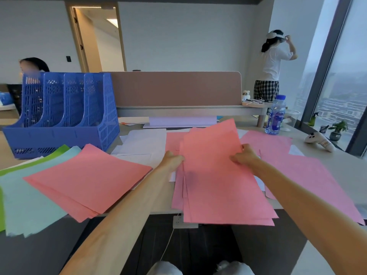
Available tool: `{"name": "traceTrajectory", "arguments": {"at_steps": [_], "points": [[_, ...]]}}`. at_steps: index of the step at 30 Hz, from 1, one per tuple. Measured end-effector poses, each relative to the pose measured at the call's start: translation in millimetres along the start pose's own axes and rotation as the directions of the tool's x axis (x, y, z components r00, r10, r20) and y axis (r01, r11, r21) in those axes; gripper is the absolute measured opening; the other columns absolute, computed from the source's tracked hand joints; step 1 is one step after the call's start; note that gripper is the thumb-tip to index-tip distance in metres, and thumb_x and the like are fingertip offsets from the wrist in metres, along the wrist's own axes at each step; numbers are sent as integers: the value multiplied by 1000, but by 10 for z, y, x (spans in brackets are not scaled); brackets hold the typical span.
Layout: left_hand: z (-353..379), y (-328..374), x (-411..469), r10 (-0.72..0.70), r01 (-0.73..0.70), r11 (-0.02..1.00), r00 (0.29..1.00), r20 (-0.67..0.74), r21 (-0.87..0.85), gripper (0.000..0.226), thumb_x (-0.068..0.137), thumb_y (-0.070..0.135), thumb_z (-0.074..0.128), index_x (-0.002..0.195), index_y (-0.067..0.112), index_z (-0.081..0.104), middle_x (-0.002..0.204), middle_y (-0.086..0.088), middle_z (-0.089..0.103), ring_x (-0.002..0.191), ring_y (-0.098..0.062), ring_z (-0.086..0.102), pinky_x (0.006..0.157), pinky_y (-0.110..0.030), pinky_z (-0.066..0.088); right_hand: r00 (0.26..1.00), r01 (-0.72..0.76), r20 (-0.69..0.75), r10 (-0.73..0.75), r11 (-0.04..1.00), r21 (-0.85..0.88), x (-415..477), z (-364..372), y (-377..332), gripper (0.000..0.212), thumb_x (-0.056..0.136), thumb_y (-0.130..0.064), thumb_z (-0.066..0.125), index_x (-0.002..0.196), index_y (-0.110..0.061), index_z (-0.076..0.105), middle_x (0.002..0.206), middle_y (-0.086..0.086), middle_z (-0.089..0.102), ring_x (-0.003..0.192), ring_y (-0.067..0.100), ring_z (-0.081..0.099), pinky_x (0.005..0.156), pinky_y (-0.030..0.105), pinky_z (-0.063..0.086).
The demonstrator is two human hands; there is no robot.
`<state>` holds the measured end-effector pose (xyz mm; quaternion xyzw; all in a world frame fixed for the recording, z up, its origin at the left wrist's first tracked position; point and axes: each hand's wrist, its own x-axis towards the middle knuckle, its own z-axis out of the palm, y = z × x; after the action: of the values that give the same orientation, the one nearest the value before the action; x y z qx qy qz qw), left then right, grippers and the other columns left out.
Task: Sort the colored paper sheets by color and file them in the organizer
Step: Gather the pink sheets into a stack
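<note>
A loose bundle of salmon-pink sheets (216, 175) is lifted over the desk's front edge. My left hand (172, 158) grips its left edge and my right hand (245, 155) pinches its right side. Another stack of salmon-pink sheets (87, 179) lies to the left, on pale blue sheets (29, 199) and green sheets (57, 152). Lighter pink sheets (309, 175) lie at the right, white sheets (143, 145) in the middle. The blue plastic organizer (59, 114) with several upright slots stands at the back left; its slots look empty.
A water bottle (276, 116) stands at the back right, a white controller (319, 140) near it. A brown desk divider (174, 88) runs along the back. A white folder (180, 122) lies below it. Two persons are in the background.
</note>
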<state>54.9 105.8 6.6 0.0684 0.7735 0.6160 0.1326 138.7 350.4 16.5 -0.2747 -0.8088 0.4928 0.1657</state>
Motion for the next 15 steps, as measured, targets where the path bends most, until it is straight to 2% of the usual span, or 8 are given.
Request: {"name": "traceTrajectory", "arguments": {"at_steps": [2,5,8,10,12,15], "points": [[11,76,131,33,-34,999,999,-14,-11,40,87,9,57,126,9,48,114,-7,57,98,-18,54,74,-23,47,996,-9,-87,9,1000,2,191,-84,-23,32,74,-10,69,101,-10,52,96,13,65,82,29,64,70,38,54],[44,183,423,55,-53,997,997,-51,50,43,90,8,49,133,12,46,130,-2,50,121,-22,49,99,-31,42,989,-26,-144,24,1000,-15,551,-115,-2,19,75,-12,67,93,-6,63,89,13,67,79,28,65,70,37,54],[72,212,771,59,-47,986,996,-73,159,39,90,6,44,128,14,47,124,-1,46,120,-20,45,99,-29,35,986,-3,-168,-12,996,-92,908,-11,49,26,84,-16,62,106,-2,64,94,13,64,84,28,62,68,31,47],[46,201,984,25,-6,972,997,-79,233,40,87,11,48,127,10,48,127,-5,48,120,-23,46,98,-29,36,982,17,-181,-54,979,-204,1067,96,42,31,90,-16,55,116,0,57,107,18,62,99,34,60,75,33,45],[13,142,1215,-33,62,956,994,-106,287,58,74,22,52,128,1,50,131,-13,53,121,-31,50,100,-35,40,985,37,-148,-88,948,-315,1176,209,44,35,94,-18,50,122,2,47,118,22,56,111,39,53,85,40,44],[-83,-54,1778,-82,115,956,988,-129,271,74,58,25,50,127,1,51,128,-21,56,116,-37,55,97,-44,46,988,123,-27,-149,893,-432,1280,363,55,30,96,-16,44,120,2,37,117,24,51,108,41,51,77,39,39]]}}
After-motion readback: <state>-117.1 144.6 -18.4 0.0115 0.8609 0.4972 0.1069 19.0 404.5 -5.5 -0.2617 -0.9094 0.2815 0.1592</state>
